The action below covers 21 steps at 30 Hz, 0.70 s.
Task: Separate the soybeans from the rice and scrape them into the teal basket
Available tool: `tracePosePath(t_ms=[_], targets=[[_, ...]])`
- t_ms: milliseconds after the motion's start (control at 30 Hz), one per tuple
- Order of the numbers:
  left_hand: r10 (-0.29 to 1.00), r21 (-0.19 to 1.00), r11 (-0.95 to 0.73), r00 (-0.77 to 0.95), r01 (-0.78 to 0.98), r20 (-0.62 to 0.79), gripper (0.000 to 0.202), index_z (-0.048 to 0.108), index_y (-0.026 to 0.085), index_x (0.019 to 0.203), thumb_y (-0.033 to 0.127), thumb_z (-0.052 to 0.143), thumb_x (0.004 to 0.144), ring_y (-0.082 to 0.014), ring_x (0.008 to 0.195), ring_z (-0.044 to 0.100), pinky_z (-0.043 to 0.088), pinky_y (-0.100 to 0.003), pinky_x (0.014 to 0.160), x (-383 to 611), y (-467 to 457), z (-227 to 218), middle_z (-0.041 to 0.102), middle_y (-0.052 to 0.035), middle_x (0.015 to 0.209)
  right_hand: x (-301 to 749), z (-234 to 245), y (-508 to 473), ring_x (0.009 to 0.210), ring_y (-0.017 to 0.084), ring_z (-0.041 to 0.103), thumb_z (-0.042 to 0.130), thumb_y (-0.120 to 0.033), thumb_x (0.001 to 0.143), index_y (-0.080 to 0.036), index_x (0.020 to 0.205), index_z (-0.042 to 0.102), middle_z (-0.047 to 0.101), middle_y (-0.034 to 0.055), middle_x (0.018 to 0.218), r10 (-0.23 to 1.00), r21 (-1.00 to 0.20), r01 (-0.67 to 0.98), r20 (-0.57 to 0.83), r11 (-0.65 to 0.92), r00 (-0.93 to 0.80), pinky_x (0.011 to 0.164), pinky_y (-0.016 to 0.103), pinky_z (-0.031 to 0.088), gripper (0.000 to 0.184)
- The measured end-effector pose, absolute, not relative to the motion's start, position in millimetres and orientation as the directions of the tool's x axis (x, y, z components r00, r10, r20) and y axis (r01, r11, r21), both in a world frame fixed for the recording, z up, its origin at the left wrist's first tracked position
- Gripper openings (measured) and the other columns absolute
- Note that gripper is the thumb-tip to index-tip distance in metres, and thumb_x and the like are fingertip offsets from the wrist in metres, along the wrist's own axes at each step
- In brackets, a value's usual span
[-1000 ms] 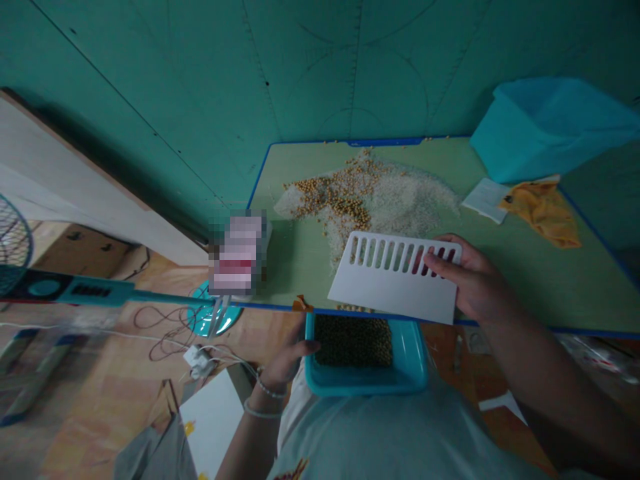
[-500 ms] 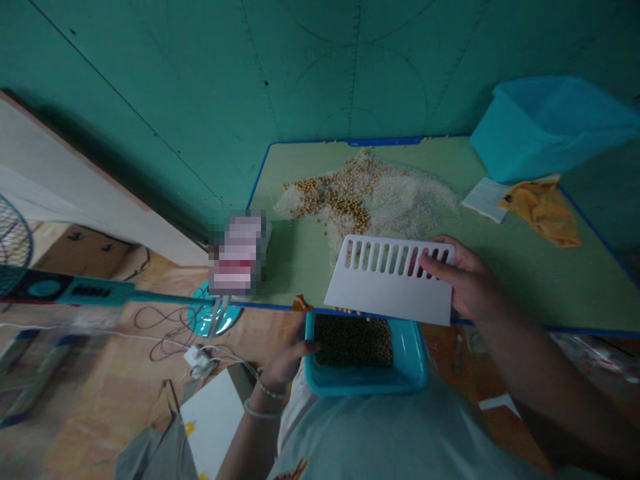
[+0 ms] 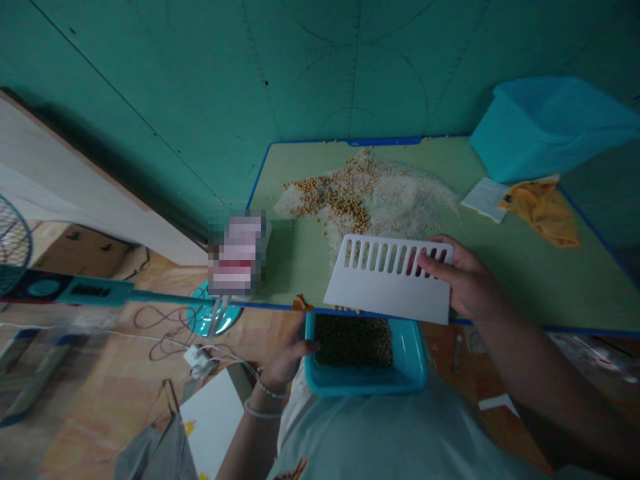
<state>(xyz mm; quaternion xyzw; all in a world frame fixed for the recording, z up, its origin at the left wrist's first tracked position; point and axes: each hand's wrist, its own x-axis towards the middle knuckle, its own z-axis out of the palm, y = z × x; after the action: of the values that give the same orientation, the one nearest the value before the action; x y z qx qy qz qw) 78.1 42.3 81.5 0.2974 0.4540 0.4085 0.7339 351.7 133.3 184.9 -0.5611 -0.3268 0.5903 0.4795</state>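
Note:
A white slotted scraper (image 3: 390, 292) is gripped at its right end by my right hand (image 3: 465, 273), thumb over the slots. Its lower edge lies along the table's front edge, with a few yellow beans by it. Below, my left hand (image 3: 290, 357) grips the left rim of a turquoise plastic basin (image 3: 367, 383), which rests against my lap and holds many small dark beans (image 3: 353, 341). Beyond the scraper, yellow beans (image 3: 350, 207) lie heaped with white rice-like grains (image 3: 410, 197) on the light green table (image 3: 500, 280).
A turquoise bin (image 3: 530, 140) stands at the table's back right, beside a white packet (image 3: 485, 199) and a yellow cloth (image 3: 545, 210). A blurred-out object (image 3: 237, 257) sits at the left edge. A standing fan (image 3: 95, 291) and cables are further left.
The scraper and my right hand have shifted very slightly to the left. My left hand and the basin stay in place.

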Motion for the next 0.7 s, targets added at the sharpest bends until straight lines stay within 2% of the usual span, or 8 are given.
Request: tracePosePath(t_ms=[367,500,600,700], targets=[[0.841,0.775,0.539,0.269,-0.331,-0.469,0.056,0.068,0.021,0.115,0.017,0.064,0.058,-0.0373,0.122,0.055,0.036,-0.052,0.108,80.0,43.8,84.3,0.073,-0.0045,0.117,351.2,186.6,129.7,0.047,0.012,0.056,0.09,-0.043,0.041,-0.024,0.069,0.055,0.062,-0.0067,0.054,0.932,-0.92,-0.191,-0.359,-0.343,0.054,0.045,0.024,0.044,0.048],[0.859,0.8,0.509,0.236,-0.316,-0.454,0.061,0.065,0.021,0.12,0.016,0.063,0.059,-0.0366,0.129,0.049,0.03,-0.051,0.113,78.6,43.4,82.0,0.07,-0.0041,0.125,353.1,191.8,125.4,0.045,0.011,0.055,0.089,-0.043,0.044,-0.024,0.067,0.057,0.062,-0.0061,0.054,0.931,-0.921,-0.158,-0.364,-0.356,0.022,0.043,0.023,0.043,0.045],[0.871,0.813,0.489,0.23,-0.317,-0.435,0.064,0.064,0.021,0.123,0.014,0.062,0.059,-0.0348,0.135,0.043,0.024,-0.048,0.116,77.2,41.8,80.3,0.067,-0.0033,0.131,364.3,199.0,123.2,0.044,0.013,0.055,0.09,-0.043,0.038,-0.024,0.065,0.057,0.062,-0.0055,0.053,0.928,-0.93,-0.157,-0.352,-0.332,0.122,0.041,0.024,0.042,0.047],[0.863,0.798,0.502,0.248,-0.332,-0.44,0.061,0.066,0.021,0.12,0.015,0.063,0.06,-0.0355,0.133,0.045,0.025,-0.049,0.116,76.8,40.5,78.9,0.069,-0.0035,0.127,387.1,205.3,123.4,0.044,0.014,0.054,0.092,-0.04,0.027,-0.024,0.064,0.057,0.061,-0.0051,0.052,0.885,-0.956,-0.153,-0.291,-0.252,0.362,0.041,0.026,0.042,0.053]])
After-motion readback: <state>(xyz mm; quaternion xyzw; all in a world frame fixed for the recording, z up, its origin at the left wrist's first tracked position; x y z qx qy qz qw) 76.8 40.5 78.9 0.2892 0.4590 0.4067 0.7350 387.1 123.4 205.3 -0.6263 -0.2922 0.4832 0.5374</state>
